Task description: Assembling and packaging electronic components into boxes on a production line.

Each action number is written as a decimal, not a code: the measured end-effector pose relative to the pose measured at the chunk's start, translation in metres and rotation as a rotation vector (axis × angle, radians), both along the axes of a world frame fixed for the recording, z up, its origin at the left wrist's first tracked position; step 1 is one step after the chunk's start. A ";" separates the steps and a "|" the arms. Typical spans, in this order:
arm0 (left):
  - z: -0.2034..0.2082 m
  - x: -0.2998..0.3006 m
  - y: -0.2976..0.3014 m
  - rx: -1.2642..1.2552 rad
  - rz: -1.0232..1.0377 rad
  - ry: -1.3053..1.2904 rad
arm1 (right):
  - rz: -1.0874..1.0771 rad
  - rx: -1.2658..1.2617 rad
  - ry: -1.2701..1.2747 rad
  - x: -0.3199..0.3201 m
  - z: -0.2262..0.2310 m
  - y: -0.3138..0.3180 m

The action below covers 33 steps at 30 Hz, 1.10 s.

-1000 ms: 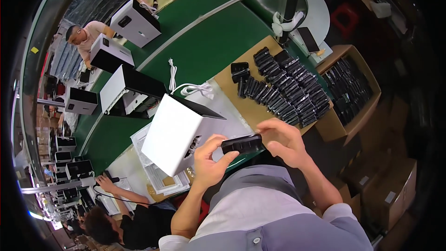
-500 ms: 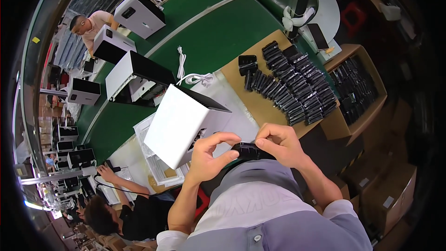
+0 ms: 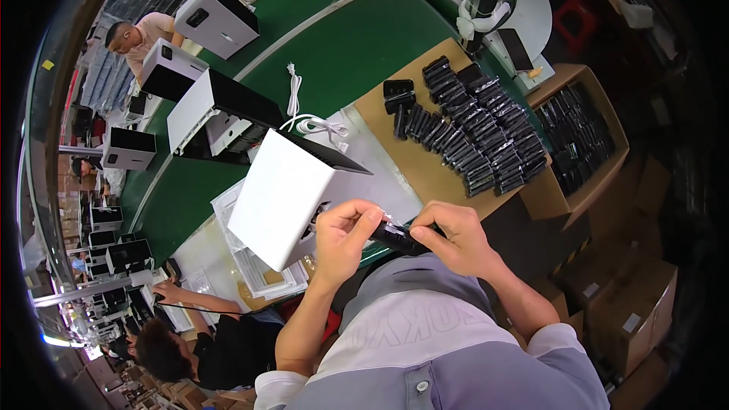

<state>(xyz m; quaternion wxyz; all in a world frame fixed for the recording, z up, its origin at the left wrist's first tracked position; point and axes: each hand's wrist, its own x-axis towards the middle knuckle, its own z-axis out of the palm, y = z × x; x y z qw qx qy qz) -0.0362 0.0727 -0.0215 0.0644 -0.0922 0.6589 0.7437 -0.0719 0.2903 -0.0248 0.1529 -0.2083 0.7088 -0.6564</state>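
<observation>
Fingers of the left hand [image 3: 340, 243] have come together since the earlier frame, apparently pinching clear film [image 3: 388, 217]. Between both hands' fingertips lies the black block [image 3: 396, 238], long axis roughly left-to-right; the right hand [image 3: 456, 241] grips its right end, nearer.

The black piece [image 3: 394, 238] between the left hand [image 3: 345, 241] and right hand [image 3: 453, 238] looks like glossy plastic. Left of the left hand, the white casing [image 3: 277, 201] is smooth; beyond the right hand, black packets [image 3: 486, 137] shine against a matt cardboard sheet [image 3: 372, 111], and below both hands the shirt [image 3: 410, 326] is matt cloth.
</observation>
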 end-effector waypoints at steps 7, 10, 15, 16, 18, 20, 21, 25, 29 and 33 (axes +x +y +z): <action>-0.013 0.002 0.003 0.038 0.012 0.039 | -0.006 0.006 -0.032 0.005 -0.004 0.005; -0.012 0.000 -0.003 0.031 -0.009 0.017 | 0.112 0.020 -0.369 0.008 -0.010 0.016; -0.010 -0.003 -0.004 0.048 -0.190 -0.021 | 0.411 -0.217 -0.590 -0.002 -0.028 0.028; -0.010 -0.003 -0.004 0.048 -0.192 -0.023 | 0.409 -0.219 -0.591 -0.006 -0.029 0.026; -0.009 -0.004 -0.004 0.021 -0.235 -0.034 | 0.458 -0.246 -0.482 -0.015 -0.030 0.017; -0.006 -0.005 0.001 0.030 -0.261 -0.074 | 0.565 -0.143 -0.435 -0.024 -0.025 0.010; -0.002 -0.008 -0.001 0.031 -0.285 -0.106 | 0.674 -0.043 -0.373 -0.028 -0.023 0.004; 0.003 -0.012 -0.008 -0.110 -0.237 -0.006 | 0.582 -0.183 -0.514 -0.017 -0.034 0.009; 0.046 -0.036 -0.088 -0.842 0.144 0.459 | 0.290 -0.227 -0.603 0.010 -0.060 0.017; 0.037 -0.053 -0.187 -1.177 0.194 0.323 | 0.221 -0.199 -0.615 0.026 -0.080 0.016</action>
